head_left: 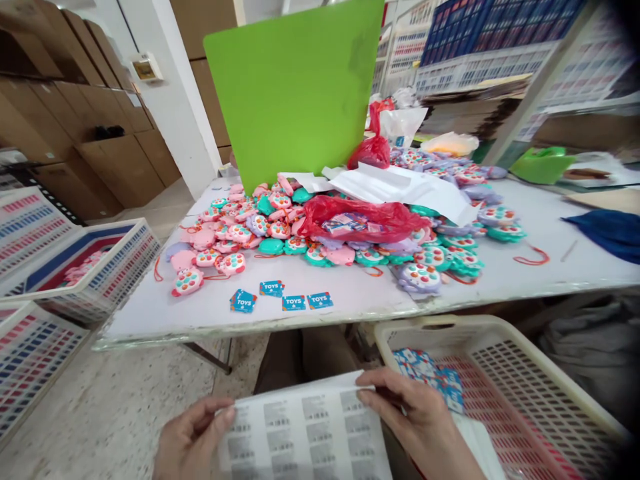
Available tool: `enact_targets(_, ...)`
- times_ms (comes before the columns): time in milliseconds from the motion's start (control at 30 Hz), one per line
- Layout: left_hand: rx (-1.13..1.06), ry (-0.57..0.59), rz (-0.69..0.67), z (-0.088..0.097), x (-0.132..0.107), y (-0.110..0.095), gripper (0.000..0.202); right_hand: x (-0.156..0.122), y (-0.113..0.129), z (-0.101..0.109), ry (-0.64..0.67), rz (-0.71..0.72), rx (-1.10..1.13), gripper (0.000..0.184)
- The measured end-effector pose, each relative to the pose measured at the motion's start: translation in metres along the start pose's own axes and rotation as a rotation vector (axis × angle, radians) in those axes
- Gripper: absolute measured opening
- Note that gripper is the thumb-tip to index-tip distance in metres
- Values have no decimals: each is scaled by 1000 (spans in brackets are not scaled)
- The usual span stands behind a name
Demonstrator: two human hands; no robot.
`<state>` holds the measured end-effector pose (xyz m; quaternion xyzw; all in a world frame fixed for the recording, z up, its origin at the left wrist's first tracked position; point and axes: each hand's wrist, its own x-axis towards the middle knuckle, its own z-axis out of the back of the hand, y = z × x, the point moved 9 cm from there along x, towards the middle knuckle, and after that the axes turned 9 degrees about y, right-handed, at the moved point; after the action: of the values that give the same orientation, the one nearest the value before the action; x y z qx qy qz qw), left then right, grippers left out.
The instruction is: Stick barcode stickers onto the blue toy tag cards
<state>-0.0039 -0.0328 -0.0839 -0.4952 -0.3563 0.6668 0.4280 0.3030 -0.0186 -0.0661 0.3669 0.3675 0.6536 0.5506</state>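
Note:
A white sheet of printed barcode labels is stretched between my hands, below the table's front edge. My left hand pinches its upper left corner between thumb and fingers. On the other side, my right hand grips the upper right corner. Beyond the sheet, several blue "TOYS" cards lie near the table's edge. Behind them is a heap of pink, teal and purple animal-shaped pop toys with orange loops. A red plastic bag holding more cards rests on the heap.
A white table stands in front of me. At my right, a plastic basket contains blue cards. Other baskets stand at left. A green board rises behind the toys, with cardboard boxes at back left.

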Motion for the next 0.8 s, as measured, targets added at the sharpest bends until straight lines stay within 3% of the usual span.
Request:
enact_targets(133, 223, 40, -74, 3, 19, 9, 34, 7, -5, -10, 71, 50, -53, 16)
enact_targets(233, 477, -77, -372, -13, 17, -26, 23, 12, -13, -14, 90, 39, -48, 17)
enact_targets(267, 545, -89, -506, -30, 12, -42, 19, 13, -17, -17, 117, 24, -22, 17)
enact_targets(333, 638, 69, -764, -83, 1, -66, 17, 15, -23, -23, 167, -18, 45, 17)
enact_targets(400, 688, 214, -911, -131, -7, -79, 20, 16, -28, -25, 176, -65, 110, 19)
enact_targets(467, 697, 321, -936, -164, -5, -81, 20, 17, -33, -24, 148, -107, 173, 22)
enact_targets(533, 673, 365, -888, -179, 4, -78, 17, 18, -38, -25, 122, -141, 232, 26)
enact_targets(800, 653, 491, -584, -187, 25, -56, 14, 14, -54, -29, 49, -164, 271, 25)
